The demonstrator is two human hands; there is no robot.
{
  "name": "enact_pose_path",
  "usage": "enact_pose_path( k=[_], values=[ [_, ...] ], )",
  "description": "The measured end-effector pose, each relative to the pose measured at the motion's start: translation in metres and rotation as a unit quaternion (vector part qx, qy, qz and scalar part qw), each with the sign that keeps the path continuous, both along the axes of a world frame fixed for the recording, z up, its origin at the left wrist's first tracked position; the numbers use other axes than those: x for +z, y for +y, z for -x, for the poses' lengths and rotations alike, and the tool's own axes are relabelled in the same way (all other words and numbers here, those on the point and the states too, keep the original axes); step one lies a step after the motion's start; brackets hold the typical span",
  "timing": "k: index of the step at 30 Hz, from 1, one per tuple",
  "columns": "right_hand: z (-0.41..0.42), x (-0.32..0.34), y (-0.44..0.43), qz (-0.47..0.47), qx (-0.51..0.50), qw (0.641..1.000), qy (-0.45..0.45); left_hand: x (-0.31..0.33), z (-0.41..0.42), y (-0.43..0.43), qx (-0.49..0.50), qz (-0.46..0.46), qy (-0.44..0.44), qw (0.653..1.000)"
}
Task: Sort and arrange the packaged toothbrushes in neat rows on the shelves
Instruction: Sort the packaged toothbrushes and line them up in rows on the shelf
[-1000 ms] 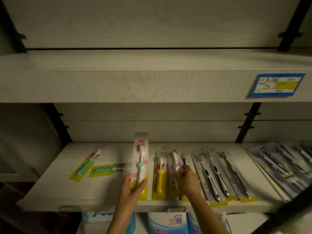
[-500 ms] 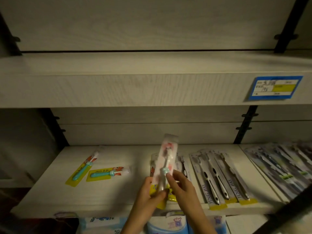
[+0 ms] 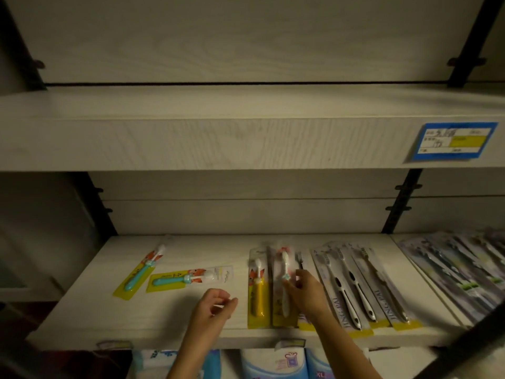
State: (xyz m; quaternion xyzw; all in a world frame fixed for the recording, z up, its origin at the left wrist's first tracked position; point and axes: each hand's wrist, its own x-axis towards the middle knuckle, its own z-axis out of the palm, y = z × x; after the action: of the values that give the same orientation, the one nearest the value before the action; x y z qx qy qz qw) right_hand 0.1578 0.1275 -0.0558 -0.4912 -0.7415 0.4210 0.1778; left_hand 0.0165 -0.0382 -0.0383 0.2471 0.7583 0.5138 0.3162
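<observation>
A white children's toothbrush pack (image 3: 284,294) lies on the lower shelf (image 3: 109,318), right beside a yellow one (image 3: 257,294). My right hand (image 3: 307,292) rests over its right edge, thumb and fingertips pinching the pack near the brush's neck. To the left of the yellow pack, my left hand (image 3: 216,305) hovers over bare shelf with loosely curled fingers and holds nothing. Two teal children's packs lie further left: one (image 3: 142,272) slanted, the other (image 3: 188,279) almost sideways. A row of grey-handled adult toothbrush packs (image 3: 355,291) sits right of my right hand.
More overlapping toothbrush packs (image 3: 464,269) cover the neighbouring shelf at the right. The upper shelf (image 3: 218,143) overhangs and carries a blue price tag (image 3: 455,140). Black uprights (image 3: 396,203) flank the bay. Blue and white packages (image 3: 273,362) sit below.
The white pack went from my left hand to my right and now lies flat beside the yellow one. My left hand let go and moved left, empty.
</observation>
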Motion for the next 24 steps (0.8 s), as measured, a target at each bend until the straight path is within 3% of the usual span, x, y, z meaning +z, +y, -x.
enact_pose_path(
  k=[7,10,16,24],
  values=[
    [-0.001,0.000,-0.008,-0.083,-0.014,0.995,-0.061,-0.007,0.016,-0.019,0.039,-0.004,-0.015,0.999],
    [-0.008,0.011,-0.017,-0.068,-0.022,0.997,-0.011,-0.008,0.021,-0.026,0.054,-0.015,-0.015,0.998],
    [0.005,0.032,-0.053,0.066,0.007,0.984,0.162,-0.014,0.037,-0.045,0.092,-0.023,-0.005,0.995],
    [0.055,0.025,-0.102,0.107,0.021,0.970,0.217,-0.022,0.082,-0.076,0.106,-0.054,0.026,0.993]
  ],
)
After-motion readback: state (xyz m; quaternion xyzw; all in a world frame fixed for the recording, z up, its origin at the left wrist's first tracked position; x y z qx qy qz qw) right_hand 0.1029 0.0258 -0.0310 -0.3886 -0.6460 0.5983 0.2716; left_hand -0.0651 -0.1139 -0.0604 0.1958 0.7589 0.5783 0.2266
